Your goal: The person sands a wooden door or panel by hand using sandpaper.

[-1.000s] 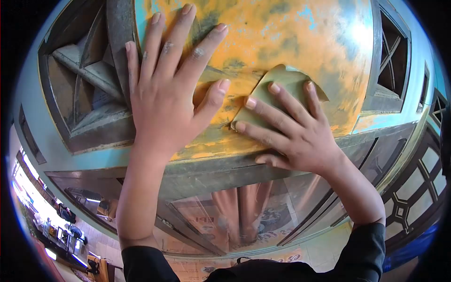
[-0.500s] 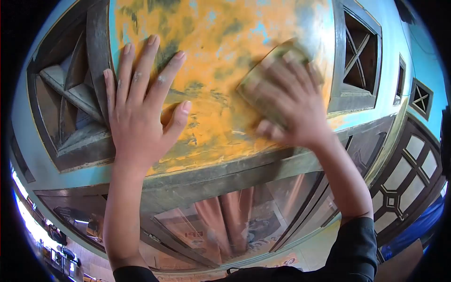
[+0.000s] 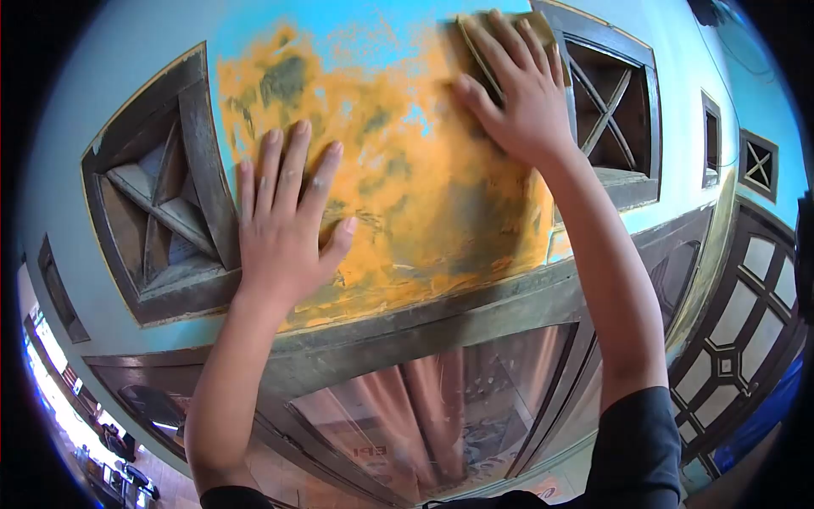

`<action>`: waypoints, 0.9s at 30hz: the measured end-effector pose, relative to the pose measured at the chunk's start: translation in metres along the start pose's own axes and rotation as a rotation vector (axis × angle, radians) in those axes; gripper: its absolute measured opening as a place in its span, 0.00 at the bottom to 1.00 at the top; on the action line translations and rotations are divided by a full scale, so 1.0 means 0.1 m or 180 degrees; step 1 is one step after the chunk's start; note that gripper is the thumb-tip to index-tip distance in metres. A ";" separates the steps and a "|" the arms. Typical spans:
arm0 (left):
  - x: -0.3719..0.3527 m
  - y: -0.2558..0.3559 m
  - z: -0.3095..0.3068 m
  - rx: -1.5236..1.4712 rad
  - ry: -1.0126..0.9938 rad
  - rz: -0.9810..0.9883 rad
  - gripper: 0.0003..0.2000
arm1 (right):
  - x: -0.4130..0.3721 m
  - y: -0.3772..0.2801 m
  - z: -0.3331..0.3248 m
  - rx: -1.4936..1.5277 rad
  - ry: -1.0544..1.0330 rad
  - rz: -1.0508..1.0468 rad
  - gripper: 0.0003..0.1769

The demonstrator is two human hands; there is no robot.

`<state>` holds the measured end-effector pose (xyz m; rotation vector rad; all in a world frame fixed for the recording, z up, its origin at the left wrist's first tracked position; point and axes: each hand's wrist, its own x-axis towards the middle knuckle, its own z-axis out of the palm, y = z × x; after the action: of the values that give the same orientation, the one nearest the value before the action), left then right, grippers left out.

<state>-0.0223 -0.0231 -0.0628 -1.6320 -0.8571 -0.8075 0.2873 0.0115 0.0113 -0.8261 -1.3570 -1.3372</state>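
My left hand (image 3: 288, 220) lies flat with fingers spread on the orange patched wall (image 3: 407, 212), beside the left wooden frame. Higher up and to the right, my right hand (image 3: 526, 102) presses a folded piece of sandpaper (image 3: 476, 53) against the wall's upper right part. Its palm and fingers cover most of the sheet, and a tan edge shows around them. Turquoise paint (image 3: 356, 42) shows above the orange, which is mottled with dark grey smears.
Wooden vents with crossed bars flank the patch, one at left (image 3: 161, 204) and one at right (image 3: 612, 110). Below runs a wooden beam (image 3: 407, 335) over a glass pane (image 3: 441, 407) with brown curtains behind it. A panelled door (image 3: 729, 339) stands at far right.
My right hand has slid the sandpaper upward along the wall. The view has tilted up, so more turquoise wall shows. My left hand stays flat on the wall.
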 end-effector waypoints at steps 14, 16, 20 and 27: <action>0.49 -0.29 -0.02 -0.0102 0.0659 -0.0048 0.27 | -0.29 -0.37 -0.26 0.1207 -0.0169 -0.1024 0.30; 0.46 -0.30 -0.04 -0.0523 0.0740 0.0060 0.27 | -0.22 -0.36 -0.31 0.1100 -0.0072 -0.0977 0.25; 0.43 -0.26 -0.09 -0.1309 0.1291 0.0530 0.26 | -0.15 -0.37 -0.22 0.1515 -0.0071 -0.1255 0.15; 0.56 0.19 -0.26 -0.1576 0.0790 0.1929 0.29 | -0.38 -0.48 -0.11 0.1688 0.0132 -0.2039 0.07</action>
<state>0.0203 -0.0445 -0.0196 -2.0155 0.0442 -0.7906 0.2535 0.0005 -0.0396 0.0094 -1.9157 -1.3393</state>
